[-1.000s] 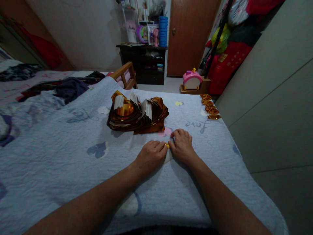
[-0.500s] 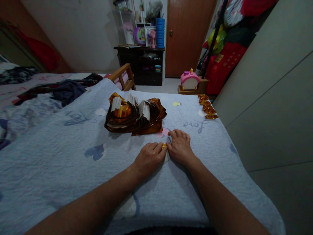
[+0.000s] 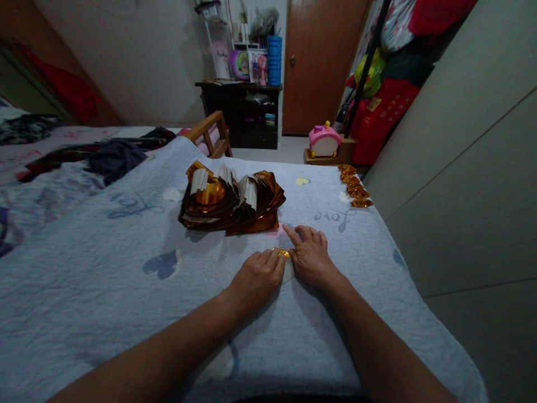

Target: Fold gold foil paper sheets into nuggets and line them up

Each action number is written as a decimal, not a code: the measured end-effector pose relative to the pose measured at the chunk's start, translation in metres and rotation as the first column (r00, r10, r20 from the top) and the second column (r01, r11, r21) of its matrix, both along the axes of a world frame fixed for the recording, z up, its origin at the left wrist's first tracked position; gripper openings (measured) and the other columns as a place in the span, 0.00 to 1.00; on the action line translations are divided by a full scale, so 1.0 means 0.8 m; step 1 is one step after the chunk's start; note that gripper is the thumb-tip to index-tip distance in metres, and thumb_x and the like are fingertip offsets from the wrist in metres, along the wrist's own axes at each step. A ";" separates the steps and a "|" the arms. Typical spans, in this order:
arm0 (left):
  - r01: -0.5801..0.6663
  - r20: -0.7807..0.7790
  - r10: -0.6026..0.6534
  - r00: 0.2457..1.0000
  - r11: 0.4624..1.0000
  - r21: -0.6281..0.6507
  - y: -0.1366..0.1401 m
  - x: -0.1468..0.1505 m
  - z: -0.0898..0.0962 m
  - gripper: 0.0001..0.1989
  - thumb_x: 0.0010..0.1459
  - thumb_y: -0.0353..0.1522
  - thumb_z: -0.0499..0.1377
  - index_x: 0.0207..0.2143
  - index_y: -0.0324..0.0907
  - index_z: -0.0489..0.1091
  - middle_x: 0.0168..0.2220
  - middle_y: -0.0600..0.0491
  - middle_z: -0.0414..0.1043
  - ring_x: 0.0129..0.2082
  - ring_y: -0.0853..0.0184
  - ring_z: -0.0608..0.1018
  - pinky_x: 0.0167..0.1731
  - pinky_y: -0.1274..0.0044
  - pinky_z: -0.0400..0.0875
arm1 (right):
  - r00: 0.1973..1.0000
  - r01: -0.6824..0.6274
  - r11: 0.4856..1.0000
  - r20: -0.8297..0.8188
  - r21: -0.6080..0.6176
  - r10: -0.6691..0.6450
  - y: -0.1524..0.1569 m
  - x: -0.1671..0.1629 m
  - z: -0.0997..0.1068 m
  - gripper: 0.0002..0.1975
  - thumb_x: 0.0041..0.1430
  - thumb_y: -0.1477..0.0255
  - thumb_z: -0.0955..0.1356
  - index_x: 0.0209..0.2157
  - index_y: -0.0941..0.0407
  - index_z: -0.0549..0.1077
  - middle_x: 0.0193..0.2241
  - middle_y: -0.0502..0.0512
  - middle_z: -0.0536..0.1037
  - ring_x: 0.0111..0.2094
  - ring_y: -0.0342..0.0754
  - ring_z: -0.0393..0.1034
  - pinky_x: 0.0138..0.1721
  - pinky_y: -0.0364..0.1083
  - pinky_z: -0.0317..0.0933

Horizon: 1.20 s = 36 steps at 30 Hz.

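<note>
Between my two hands, low over the blue cloth, is a small piece of shiny gold foil paper (image 3: pixel 284 253). My left hand (image 3: pixel 260 270) is closed, its thumb and fingers pinching the foil's left part. Just right of it, my right hand (image 3: pixel 311 253) has its thumb at the foil's right end, with the index finger stretched forward and the other fingers loosely bent apart. Most of the foil is hidden by the fingers. Beyond my hands lies a thick stack of gold-and-white foil papers (image 3: pixel 232 201), curled and fanned out.
A row of several folded gold foil pieces (image 3: pixel 354 187) lies near the right edge of the blue patterned cloth (image 3: pixel 210 313). Dark clothes (image 3: pixel 117 159) are heaped at the left. A pink toy (image 3: pixel 325 140) stands past the far edge, and a pale cabinet (image 3: pixel 470 168) rises on the right.
My right index finger has straightened forward, away from the thumb. More of the gold foil shows between my hands, which have moved slightly apart.
</note>
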<state>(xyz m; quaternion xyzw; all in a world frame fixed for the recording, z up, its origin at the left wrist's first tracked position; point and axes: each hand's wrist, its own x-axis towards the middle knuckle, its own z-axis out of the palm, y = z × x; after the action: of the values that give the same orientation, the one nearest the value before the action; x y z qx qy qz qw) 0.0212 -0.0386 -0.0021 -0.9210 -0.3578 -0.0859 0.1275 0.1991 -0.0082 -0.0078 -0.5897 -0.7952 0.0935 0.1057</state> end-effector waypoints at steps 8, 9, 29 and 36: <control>-0.004 0.027 0.005 1.000 1.000 -0.021 -0.001 0.000 -0.004 0.14 0.62 0.20 0.52 0.48 0.31 0.72 0.45 0.37 0.77 0.43 0.55 0.80 0.35 0.67 0.78 | 0.999 -0.032 0.999 0.020 0.001 0.032 0.000 0.008 -0.001 0.36 0.64 0.75 0.62 0.70 0.42 0.51 0.63 0.60 0.63 0.63 0.61 0.54 0.62 0.65 0.45; -0.004 0.027 0.004 1.000 1.000 -0.015 -0.002 0.000 -0.005 0.14 0.62 0.20 0.52 0.48 0.30 0.72 0.46 0.37 0.77 0.44 0.54 0.80 0.35 0.67 0.78 | 0.999 -0.039 0.999 0.021 -0.003 0.039 0.001 0.009 -0.001 0.36 0.63 0.76 0.62 0.70 0.42 0.51 0.63 0.60 0.63 0.63 0.61 0.54 0.62 0.64 0.45; 0.019 0.018 -0.020 1.000 0.998 0.066 -0.001 0.000 -0.009 0.13 0.62 0.21 0.52 0.47 0.31 0.72 0.43 0.39 0.78 0.42 0.58 0.81 0.32 0.71 0.79 | 0.998 0.043 0.998 -0.041 0.036 -0.041 0.010 0.001 0.000 0.30 0.65 0.60 0.63 0.67 0.51 0.60 0.60 0.63 0.67 0.61 0.61 0.56 0.62 0.61 0.46; 0.037 -0.008 -0.036 0.999 0.996 0.080 0.000 -0.001 -0.009 0.12 0.61 0.20 0.53 0.45 0.31 0.72 0.43 0.39 0.78 0.42 0.57 0.81 0.31 0.71 0.79 | 0.998 0.011 1.000 -0.065 -0.017 -0.012 0.009 0.000 0.005 0.34 0.61 0.70 0.65 0.68 0.44 0.57 0.61 0.61 0.65 0.63 0.61 0.54 0.63 0.63 0.42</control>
<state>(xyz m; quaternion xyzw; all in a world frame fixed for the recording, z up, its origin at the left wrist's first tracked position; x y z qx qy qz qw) 0.0208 -0.0385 -0.0091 -0.9219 -0.3368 -0.0993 0.1638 0.1992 -0.0013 -0.0041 -0.5920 -0.7870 0.1185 0.1270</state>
